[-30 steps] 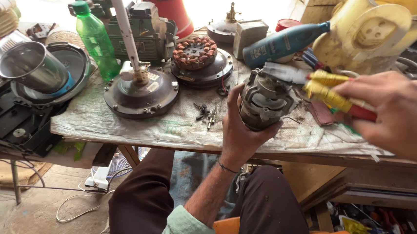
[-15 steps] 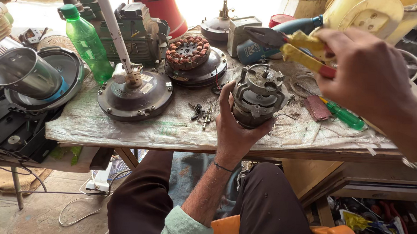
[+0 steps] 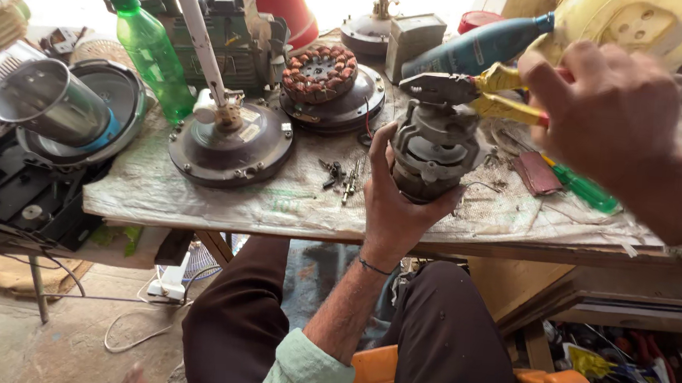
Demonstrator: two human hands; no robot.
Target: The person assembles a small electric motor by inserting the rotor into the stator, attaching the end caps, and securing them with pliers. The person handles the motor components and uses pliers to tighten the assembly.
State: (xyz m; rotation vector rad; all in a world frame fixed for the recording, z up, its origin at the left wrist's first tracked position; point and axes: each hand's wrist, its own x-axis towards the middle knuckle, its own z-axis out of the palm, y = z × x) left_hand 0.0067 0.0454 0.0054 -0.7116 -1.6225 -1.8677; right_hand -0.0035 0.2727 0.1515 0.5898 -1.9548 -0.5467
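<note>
Seen from a head-worn camera looking down, a seated person works at a cluttered repair table [image 3: 196,205] covered with a worn sheet. The left hand [image 3: 396,199] rises from below the table edge and wraps its fingers snugly around the lower body of a small grey electric motor [image 3: 432,154], holding it upright just above the table's near edge, likely so its top faces the tool. The right hand [image 3: 609,126] comes in from the right with its fingers curled tight around the yellow handles of a pair of pliers [image 3: 476,93]; the dark nose of the pliers sits right at the top of the motor, and whether it bites on a part there is too small to tell. Loose screws [image 3: 342,176] lie on the sheet just beside the motor, within easy reach. Further left stands a round fan motor housing [image 3: 232,148] with a white rod rising from it, a green plastic bottle [image 3: 151,50] and a steel cup [image 3: 51,103]. Behind the motor lies a copper-wound stator [image 3: 321,74] on its round base, and a green-handled screwdriver [image 3: 585,189] rests to the right.
</note>
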